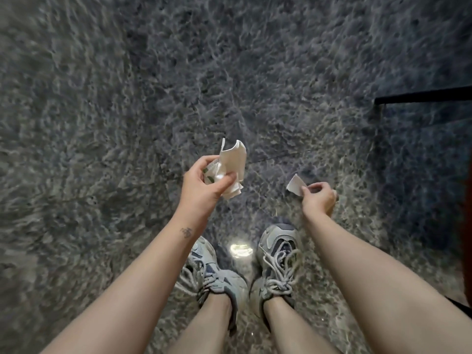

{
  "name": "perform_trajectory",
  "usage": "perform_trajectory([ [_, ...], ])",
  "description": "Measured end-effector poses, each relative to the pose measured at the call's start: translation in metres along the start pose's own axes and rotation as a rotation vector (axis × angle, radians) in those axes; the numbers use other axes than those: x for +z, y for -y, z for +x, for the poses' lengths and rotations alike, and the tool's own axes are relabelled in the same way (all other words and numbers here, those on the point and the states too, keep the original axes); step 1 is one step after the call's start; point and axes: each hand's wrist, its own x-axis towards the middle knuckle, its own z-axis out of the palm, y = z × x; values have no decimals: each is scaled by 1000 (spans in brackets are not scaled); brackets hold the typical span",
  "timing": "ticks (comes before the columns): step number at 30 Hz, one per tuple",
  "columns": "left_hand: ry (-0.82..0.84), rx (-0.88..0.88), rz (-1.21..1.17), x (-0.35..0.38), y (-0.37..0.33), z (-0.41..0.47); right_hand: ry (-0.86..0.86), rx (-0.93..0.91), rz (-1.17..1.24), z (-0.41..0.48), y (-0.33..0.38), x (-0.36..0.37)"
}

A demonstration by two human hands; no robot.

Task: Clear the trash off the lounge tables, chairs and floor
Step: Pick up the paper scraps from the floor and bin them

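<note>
Left hand (204,182) grips crumpled paper wad (231,167); right hand (318,198) pinches a paper scrap (295,185). Risk: the loosely pinched scrap slips back onto the floor (127,98).

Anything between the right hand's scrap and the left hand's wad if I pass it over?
Nothing visible. Only open space above the floor separates the scrap pinched in the right hand from the wad held in the left hand.

Crumpled paper (233,159) partly behind left fingers (204,160), print unreadable
</note>
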Motion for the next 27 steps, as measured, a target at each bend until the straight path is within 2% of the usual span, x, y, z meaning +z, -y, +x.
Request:
perform_trajectory([
  [4,-28,-25,-25,-6,-12,-13,48,-100,6,-12,14,-13],
  [6,-45,-26,-43,-8,-23,-24,108,-152,118,-28,32,-26],
  [9,-88,-22,-96,-11,-49,-43,274,-272,391,-70,69,-54],
  [15,-171,12,-263,-22,-118,-89,700,-459,680,-178,147,-126],
  [18,-213,43,-324,-32,-154,-112,824,-570,636,-226,177,-153],
  [27,-307,66,-481,-87,-228,-180,833,-753,423,-344,239,-193],
])
